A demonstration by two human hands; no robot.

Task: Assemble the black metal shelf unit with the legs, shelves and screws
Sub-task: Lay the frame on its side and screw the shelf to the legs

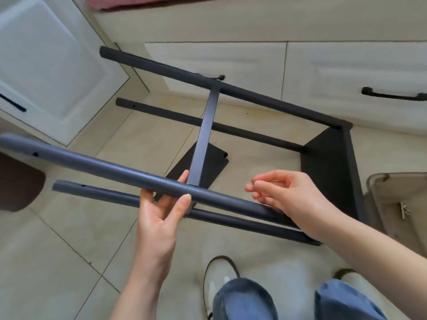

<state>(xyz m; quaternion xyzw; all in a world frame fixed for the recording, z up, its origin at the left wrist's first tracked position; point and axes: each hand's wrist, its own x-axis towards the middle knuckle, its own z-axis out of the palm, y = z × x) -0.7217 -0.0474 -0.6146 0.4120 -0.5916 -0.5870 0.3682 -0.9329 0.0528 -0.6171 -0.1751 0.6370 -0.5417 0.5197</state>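
The black shelf unit lies on its side on the tiled floor. An end shelf joins all of its tube legs at the right. A middle shelf is seen edge-on, running from the far upper leg to the near upper leg. My left hand grips the near upper leg right where the middle shelf meets it, thumb in front and fingers behind. Just right of that joint and above the leg, my right hand pinches a small item that looks like a screw between thumb and forefinger.
White cabinet doors and drawers with a black handle stand behind the unit. A beige suitcase sits at the right and a brown mat at the left. My shoe and jeans are at the bottom.
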